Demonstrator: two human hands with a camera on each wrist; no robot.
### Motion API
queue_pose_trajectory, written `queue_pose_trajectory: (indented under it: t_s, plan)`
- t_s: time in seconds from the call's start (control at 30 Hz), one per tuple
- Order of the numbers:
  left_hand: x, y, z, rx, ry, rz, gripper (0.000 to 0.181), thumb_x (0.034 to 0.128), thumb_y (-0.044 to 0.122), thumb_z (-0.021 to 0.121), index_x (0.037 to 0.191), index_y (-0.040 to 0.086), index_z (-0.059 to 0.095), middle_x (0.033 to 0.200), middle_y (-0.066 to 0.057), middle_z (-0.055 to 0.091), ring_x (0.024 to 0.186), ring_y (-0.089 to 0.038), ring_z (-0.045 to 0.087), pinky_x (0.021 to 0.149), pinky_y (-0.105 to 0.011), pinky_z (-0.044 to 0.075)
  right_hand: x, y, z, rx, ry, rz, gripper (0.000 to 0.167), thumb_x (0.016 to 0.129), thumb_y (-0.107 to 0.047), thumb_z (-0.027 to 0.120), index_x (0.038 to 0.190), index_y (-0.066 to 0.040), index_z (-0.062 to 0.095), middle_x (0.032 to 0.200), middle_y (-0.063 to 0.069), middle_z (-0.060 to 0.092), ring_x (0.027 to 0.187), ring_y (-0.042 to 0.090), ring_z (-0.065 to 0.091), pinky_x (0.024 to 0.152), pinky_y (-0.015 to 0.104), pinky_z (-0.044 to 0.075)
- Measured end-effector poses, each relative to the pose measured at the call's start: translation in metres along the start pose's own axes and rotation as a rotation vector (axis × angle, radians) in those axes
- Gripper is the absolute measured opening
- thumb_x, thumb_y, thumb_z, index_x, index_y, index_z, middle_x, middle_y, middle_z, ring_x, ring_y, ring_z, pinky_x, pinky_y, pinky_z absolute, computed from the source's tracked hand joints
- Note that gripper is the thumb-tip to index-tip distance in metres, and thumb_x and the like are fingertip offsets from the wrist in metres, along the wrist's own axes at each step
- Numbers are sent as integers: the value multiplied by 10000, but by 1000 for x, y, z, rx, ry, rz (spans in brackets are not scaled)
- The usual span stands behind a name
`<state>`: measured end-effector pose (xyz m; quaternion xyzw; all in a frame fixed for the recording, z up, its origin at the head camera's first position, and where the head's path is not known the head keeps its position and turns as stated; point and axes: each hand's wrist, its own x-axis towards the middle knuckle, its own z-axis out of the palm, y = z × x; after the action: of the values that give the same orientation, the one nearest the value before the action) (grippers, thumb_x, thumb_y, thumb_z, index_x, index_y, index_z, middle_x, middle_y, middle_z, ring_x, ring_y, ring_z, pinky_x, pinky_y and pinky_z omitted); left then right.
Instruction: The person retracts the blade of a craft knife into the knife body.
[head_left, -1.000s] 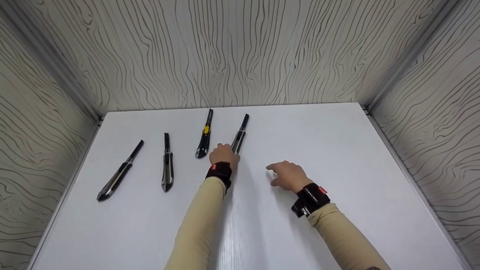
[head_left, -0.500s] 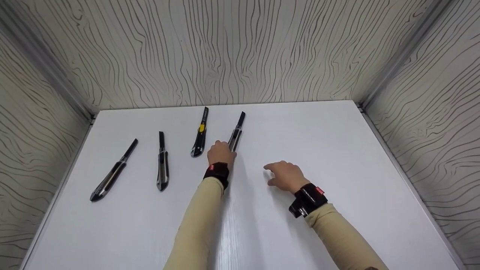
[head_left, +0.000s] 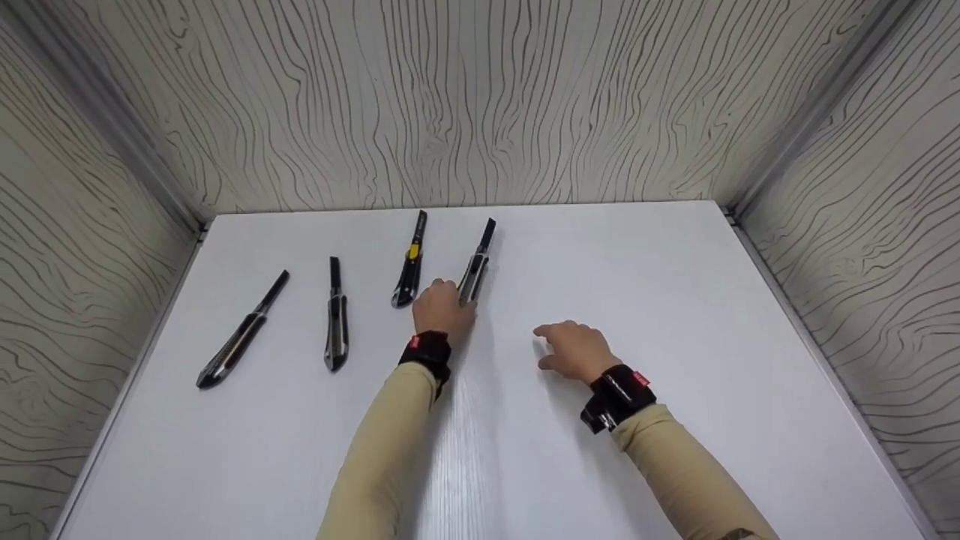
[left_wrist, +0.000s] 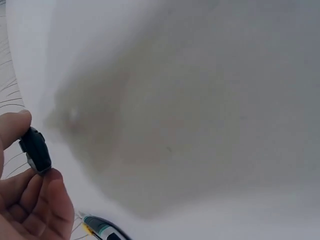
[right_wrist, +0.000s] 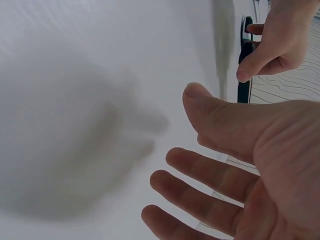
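Note:
My left hand (head_left: 442, 311) pinches the lower end of a utility knife (head_left: 474, 274) between thumb and fingers. The knife is dark and silver, with its black blade end pointing to the back wall. In the left wrist view only the butt end of that knife (left_wrist: 36, 151) shows in the grip. My right hand (head_left: 576, 349) hovers over the table to the right, fingers spread and holding nothing. Left of my left hand lies a black utility knife with a yellow slider (head_left: 409, 270). Farther left lie a second silver-and-black utility knife (head_left: 337, 322) and a slanted third one (head_left: 238, 341).
The white table (head_left: 660, 285) carries the knives on its left half. A wood-grain patterned wall (head_left: 450, 105) stands at the back, with similar walls on both sides. Dark cameras are strapped to both wrists.
The head view has shifted slightly. My left wrist has come a little left and nearer, with the hand still on the same knife. My right hand stays about where it was.

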<state>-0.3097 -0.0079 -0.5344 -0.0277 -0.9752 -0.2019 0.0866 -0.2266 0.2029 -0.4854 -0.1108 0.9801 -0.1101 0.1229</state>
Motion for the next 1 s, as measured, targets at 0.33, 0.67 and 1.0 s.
queue_pose_trajectory:
  t_s: [0.33, 0.67, 1.0]
  plan:
    - [-24, 2, -20, -13, 24, 28, 372, 808, 414, 758, 759, 63, 643, 779, -66, 606, 620, -202, 538, 555, -357, 480, -4, -3, -4, -20, 23, -13, 464, 861, -275, 730, 1266, -75, 627, 1104, 131, 709, 1019, 323, 656, 826, 495, 550]
    - [-62, 10, -31, -37, 72, 75, 377, 797, 436, 770, 824, 76, 662, 780, -37, 597, 635, -177, 550, 534, -338, 474, -3, -8, -2, -7, 118, -15, 430, 880, -284, 704, 1237, -52, 644, 1068, 132, 726, 976, 323, 680, 782, 494, 560]
    - [-98, 23, -24, -104, 48, 86, 405, 792, 477, 761, 933, 103, 696, 785, 19, 579, 634, -116, 518, 530, -259, 433, 7, -15, -5, 43, 215, 29, 473, 948, -416, 593, 1214, -30, 651, 999, 143, 737, 901, 358, 690, 726, 504, 562]
